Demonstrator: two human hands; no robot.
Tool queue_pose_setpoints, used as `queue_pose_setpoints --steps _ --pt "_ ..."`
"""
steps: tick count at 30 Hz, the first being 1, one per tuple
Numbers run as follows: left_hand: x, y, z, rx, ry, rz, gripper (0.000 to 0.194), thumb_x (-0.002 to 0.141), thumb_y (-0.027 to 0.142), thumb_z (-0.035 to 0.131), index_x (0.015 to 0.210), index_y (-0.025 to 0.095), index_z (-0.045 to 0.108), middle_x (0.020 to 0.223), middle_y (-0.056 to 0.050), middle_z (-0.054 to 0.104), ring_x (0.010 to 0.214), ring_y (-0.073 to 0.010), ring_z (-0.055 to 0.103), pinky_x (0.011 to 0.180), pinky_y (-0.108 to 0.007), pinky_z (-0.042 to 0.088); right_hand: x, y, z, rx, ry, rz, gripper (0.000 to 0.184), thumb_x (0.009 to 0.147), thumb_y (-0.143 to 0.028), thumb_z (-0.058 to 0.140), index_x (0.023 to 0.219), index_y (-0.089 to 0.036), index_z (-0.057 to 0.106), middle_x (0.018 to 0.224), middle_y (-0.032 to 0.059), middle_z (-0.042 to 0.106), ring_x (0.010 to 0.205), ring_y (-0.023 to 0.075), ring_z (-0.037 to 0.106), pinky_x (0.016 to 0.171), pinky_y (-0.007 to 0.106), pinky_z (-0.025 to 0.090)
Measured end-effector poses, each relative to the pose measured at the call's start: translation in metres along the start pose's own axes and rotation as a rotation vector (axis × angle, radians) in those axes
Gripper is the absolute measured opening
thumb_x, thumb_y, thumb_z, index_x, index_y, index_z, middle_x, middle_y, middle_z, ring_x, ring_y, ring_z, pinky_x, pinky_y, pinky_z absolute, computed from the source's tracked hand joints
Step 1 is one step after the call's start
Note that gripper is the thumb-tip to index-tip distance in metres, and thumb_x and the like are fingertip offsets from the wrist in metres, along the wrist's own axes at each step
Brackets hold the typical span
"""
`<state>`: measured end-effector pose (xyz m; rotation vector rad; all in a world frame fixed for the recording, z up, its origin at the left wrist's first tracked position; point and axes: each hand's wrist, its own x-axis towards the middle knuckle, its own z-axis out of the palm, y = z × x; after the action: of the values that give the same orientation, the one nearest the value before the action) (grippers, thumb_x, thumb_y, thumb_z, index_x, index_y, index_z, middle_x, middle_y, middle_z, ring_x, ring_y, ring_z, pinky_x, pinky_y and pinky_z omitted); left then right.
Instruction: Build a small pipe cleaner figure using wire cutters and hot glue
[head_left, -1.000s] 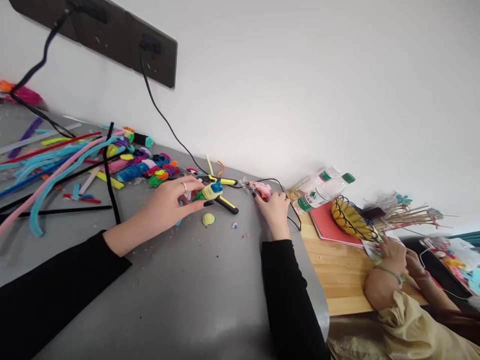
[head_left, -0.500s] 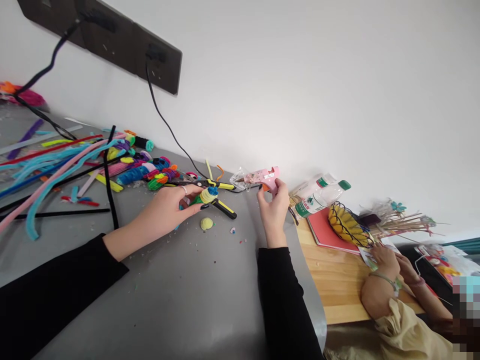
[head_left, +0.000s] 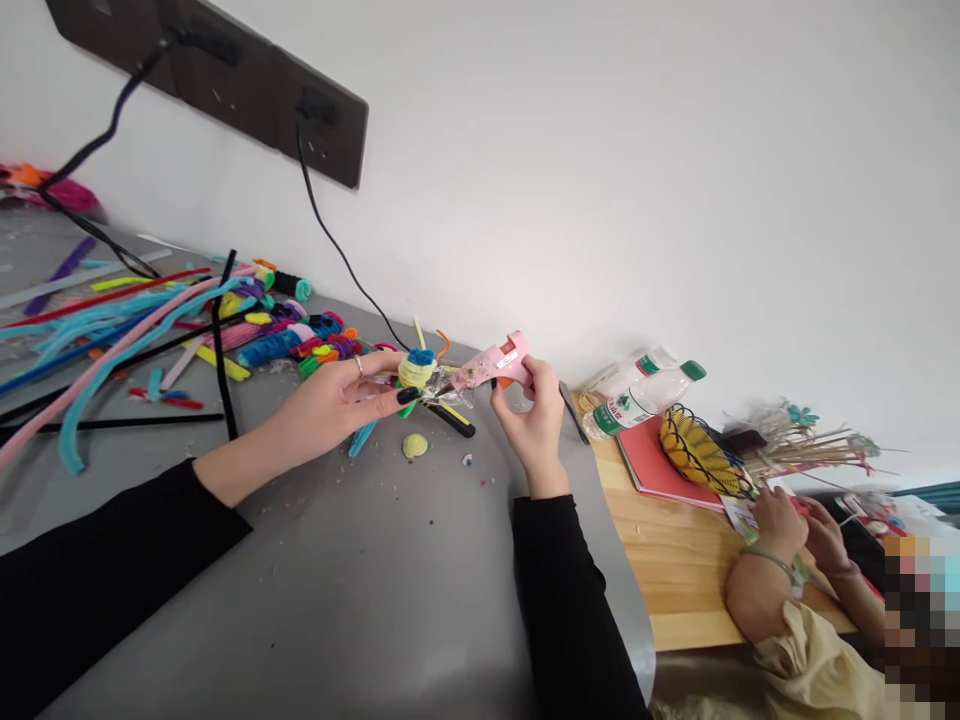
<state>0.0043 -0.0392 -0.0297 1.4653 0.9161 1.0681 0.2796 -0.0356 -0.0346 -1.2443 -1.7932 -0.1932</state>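
Note:
My left hand [head_left: 334, 405] pinches a small pipe-cleaner figure [head_left: 416, 372], yellow with a blue top and some green below. My right hand [head_left: 534, 420] is closed round the handle of a pink glue gun [head_left: 491, 367]. Its nozzle, with clear plastic film around it, points left and reaches the side of the figure; whether it touches is hard to tell. Behind both lies a black-and-yellow tool [head_left: 454, 420], mostly covered. A yellow fuzzy dome [head_left: 415, 445] rests on the grey table [head_left: 360, 600] just below the figure.
Loose pipe cleaners [head_left: 127, 340] and coiled colourful pieces [head_left: 285, 340] cover the table's left. A black cord [head_left: 337, 250] drops from the wall socket strip [head_left: 330, 130]. At right stand plastic bottles [head_left: 622, 410], a wire basket [head_left: 697, 455] and another person's hands [head_left: 784, 520].
My right hand has lifted the glue gun and brought it left, its nozzle now at the figure. My left hand has raised and turned the figure slightly.

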Motion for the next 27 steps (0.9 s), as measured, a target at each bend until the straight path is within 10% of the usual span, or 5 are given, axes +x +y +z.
queue_pose_setpoints --steps 13,20,27 --pt "-0.001 0.003 0.001 -0.043 0.081 -0.122 0.048 0.072 0.062 0.086 0.098 0.023 0.081 0.109 -0.006 0.084 0.111 -0.0322 0.074 0.096 -0.043 0.063 0.000 -0.011 0.005 0.118 -0.033 0.056 0.033 0.086 -0.029 0.065 0.117 -0.023 0.060 0.096 0.0035 0.064 0.077 0.0178 0.054 0.075 0.034 0.049" --pt "0.008 -0.005 -0.004 0.092 0.132 -0.082 0.065 0.067 0.076 0.081 0.101 0.021 0.083 0.107 -0.013 0.084 0.107 -0.0374 0.076 0.084 -0.045 0.066 0.006 0.001 0.005 0.213 0.184 0.308 0.036 0.086 -0.041 0.068 0.113 -0.019 0.060 0.081 -0.0033 0.052 0.072 0.0140 0.046 0.069 0.028 0.046" --pt "0.031 0.003 0.043 0.318 -0.063 0.018 0.039 0.075 0.052 0.073 0.101 0.024 0.083 0.106 -0.008 0.085 0.099 -0.0325 0.080 0.090 -0.042 0.064 0.012 0.035 -0.012 0.189 0.385 0.453 0.045 0.083 -0.049 0.064 0.114 -0.017 0.056 0.095 0.0038 0.059 0.080 0.0172 0.055 0.076 0.032 0.051"
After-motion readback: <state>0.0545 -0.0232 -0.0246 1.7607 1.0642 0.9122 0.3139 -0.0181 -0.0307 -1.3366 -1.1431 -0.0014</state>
